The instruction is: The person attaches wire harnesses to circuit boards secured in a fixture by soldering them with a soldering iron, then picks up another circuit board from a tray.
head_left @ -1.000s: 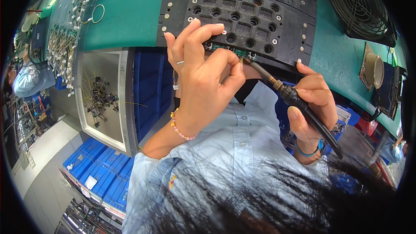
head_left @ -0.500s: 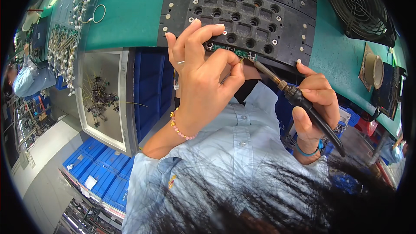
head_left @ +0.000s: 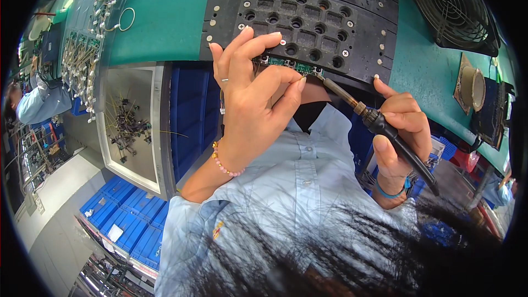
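My right hand (head_left: 406, 126) is closed round the black handle of a soldering iron (head_left: 380, 125). The iron's metal tip points up and left, at or very close to the right end of a narrow green circuit board (head_left: 301, 68). That board sits along the near edge of a black fixture block (head_left: 297, 32) with round holes and square pockets. My left hand (head_left: 247, 102) pinches a thin wire between thumb and forefinger, right beside the iron's tip; its other fingers are raised over the block. A small white connector (head_left: 222, 111) hangs by the left hand; part of the board is hidden behind the fingers.
At left, a metal tray (head_left: 159, 159) holds a tangle of small wired parts. Wired boards (head_left: 82, 69) hang farther left. A black fan (head_left: 454, 8) stands far right, above a solder spool (head_left: 474, 89). Blue bins (head_left: 129, 203) sit low left; another person (head_left: 44, 102) works far left.
The pinching fingers of my left hand have shifted slightly left, away from the iron's tip. The soldering iron and right hand have stayed nearly in place.
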### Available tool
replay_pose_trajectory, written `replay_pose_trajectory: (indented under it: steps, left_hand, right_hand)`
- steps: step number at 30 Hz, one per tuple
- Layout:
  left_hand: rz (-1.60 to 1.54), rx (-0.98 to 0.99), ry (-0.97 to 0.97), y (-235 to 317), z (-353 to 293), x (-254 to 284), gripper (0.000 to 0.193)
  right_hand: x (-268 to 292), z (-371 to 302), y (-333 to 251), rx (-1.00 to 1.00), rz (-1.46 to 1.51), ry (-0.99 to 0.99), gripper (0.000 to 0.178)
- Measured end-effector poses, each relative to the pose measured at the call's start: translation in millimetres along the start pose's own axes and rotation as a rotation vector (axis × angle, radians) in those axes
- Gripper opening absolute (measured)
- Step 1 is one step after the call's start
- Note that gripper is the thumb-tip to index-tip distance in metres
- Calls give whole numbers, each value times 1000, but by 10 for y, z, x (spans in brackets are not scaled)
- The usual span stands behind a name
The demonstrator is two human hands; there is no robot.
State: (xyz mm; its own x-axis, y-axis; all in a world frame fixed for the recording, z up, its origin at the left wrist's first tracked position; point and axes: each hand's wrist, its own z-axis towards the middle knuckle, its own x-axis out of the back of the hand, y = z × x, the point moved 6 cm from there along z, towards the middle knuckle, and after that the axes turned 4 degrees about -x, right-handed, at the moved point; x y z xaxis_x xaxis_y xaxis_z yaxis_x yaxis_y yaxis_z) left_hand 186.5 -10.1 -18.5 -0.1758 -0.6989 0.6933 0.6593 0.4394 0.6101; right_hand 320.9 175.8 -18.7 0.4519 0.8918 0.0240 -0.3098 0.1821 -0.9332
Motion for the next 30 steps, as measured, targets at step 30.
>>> replay_pose_trajectory:
  steps: [30]
  left_hand:
    - [60,-52,32,25,-9,-104,13]
  right_hand:
    - [-58,-7,-21,30,-177,-74,26]
